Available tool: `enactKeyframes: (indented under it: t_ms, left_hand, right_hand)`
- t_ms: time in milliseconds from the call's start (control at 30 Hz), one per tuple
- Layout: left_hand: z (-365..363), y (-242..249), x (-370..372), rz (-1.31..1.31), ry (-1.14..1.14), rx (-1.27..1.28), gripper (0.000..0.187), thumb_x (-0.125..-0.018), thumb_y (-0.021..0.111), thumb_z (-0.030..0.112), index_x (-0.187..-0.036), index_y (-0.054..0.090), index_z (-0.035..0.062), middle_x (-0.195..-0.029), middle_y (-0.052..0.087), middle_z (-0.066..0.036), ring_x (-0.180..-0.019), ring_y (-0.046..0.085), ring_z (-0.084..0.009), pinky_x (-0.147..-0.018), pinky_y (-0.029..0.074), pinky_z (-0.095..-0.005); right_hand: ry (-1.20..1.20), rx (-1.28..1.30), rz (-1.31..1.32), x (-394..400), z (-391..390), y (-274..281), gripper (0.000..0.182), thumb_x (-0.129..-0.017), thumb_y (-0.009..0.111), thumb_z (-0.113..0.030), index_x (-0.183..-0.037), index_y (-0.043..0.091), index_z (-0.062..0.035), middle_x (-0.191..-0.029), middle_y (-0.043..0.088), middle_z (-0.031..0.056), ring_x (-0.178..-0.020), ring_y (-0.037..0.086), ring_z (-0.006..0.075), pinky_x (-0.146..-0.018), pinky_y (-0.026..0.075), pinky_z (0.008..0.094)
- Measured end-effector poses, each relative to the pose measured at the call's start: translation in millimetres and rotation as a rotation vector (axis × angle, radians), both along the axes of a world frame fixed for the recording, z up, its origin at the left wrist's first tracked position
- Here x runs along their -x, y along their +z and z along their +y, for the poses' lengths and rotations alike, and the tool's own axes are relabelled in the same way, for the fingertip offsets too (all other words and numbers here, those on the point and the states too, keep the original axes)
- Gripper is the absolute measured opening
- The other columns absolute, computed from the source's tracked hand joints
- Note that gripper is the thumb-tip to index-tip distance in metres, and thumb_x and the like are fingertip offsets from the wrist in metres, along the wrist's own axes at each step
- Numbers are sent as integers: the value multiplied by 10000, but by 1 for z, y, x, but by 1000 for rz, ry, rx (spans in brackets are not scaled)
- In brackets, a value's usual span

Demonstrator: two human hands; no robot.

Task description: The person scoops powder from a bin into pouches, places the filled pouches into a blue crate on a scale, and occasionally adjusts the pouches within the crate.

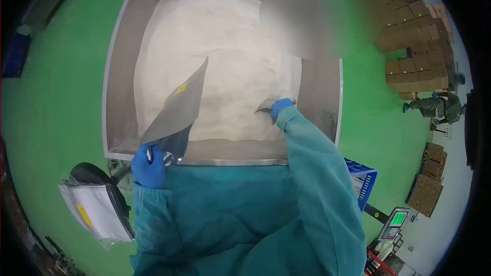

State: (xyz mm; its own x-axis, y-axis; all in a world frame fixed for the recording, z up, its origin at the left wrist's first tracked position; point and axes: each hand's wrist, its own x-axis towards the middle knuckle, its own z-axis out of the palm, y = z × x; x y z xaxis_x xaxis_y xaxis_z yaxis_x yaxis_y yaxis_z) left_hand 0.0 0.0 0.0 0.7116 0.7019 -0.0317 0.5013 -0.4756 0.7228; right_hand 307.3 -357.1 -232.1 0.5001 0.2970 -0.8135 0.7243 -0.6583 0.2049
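Note:
A large metal bin holds a bed of white powder. My left hand, in a blue glove, is closed on the edge of a grey pouch with a yellow label. The pouch leans over the near left rim of the bin, its pointed end up over the powder. My right hand, also blue-gloved, is wrapped round a metal scoop at the powder's right side. Part of the scoop is hidden by the hand and the powder.
Grey-white pouches lie on a dark seat at the lower left. A blue crate and a scale stand at the right. Stacked cartons and another person are farther right. A blurred patch covers the bin's far right corner.

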Motion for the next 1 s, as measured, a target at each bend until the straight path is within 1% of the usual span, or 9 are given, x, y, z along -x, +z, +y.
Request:
enactKeyframes:
  t_ms: [167,400,567,667,733,833,900,933,1000]
  left_hand:
    - [9,1,-11,-197,24,-74,134,-832,568,78,-946,613,26,-712,625,-143,-568,596,-193,-536,455,-311]
    - [-26,55,2,-195,-2,148,193,-816,570,78,-997,618,28,-666,585,-69,-590,551,-96,-541,442,-279]
    - [-40,75,34,-256,-44,43,299,-785,573,67,-1079,625,56,-616,521,-28,-537,425,-73,-519,390,-257]
    - [-49,98,53,-204,-83,3,336,-769,579,61,-1101,626,69,-625,513,-20,-532,388,-82,-514,368,-256]
    - [-56,108,62,-262,-131,-72,340,-767,579,59,-1103,624,75,-622,510,-21,-539,398,-87,-512,369,-263]
    - [-66,127,69,-235,-170,-146,342,-768,571,46,-1107,616,60,-688,555,-40,-578,458,-99,-535,401,-268]
    - [-79,145,67,-249,-249,30,335,-773,559,32,-1105,607,33,-800,603,-66,-664,530,-119,-595,446,-272]
    - [-85,151,63,-261,-309,234,328,-777,551,24,-1101,602,14,-879,627,-82,-731,575,-136,-644,475,-276]
    - [-83,146,53,-223,-416,170,310,-788,536,11,-1091,586,-33,-1051,615,-115,-909,594,-181,-788,482,-294]
  right_hand:
    - [-300,-252,-107,3,3,65,413,-852,421,-369,-965,685,-72,-999,656,153,-918,626,329,-838,477,436]
    - [-744,-402,-209,28,-43,173,419,-834,440,-385,-890,694,-56,-932,667,153,-880,631,339,-822,479,428]
    - [-823,-577,-296,45,-78,176,434,-838,449,-390,-758,695,-41,-753,670,140,-764,650,300,-777,484,408]
    - [-636,-511,-94,54,-92,198,327,-861,472,-299,-938,661,-44,-1041,637,173,-947,613,330,-823,468,443]
    - [-679,-629,-145,61,-106,194,312,-858,480,-309,-885,671,-64,-995,649,169,-924,625,305,-790,478,432]
    - [-1072,-859,-115,79,-124,197,300,-845,514,-351,-810,687,-108,-896,668,153,-850,646,294,-736,493,410]
    - [-522,-800,-353,122,-129,246,361,-822,554,-435,-843,705,-108,-881,676,150,-775,647,306,-739,489,412]
    - [-532,-870,-402,127,-147,219,182,-755,607,-262,-845,687,-126,-884,667,162,-797,649,338,-739,527,421]
    - [-1217,-1035,-396,151,-184,179,238,-804,558,-284,-876,691,-101,-844,665,169,-784,642,340,-684,506,407]
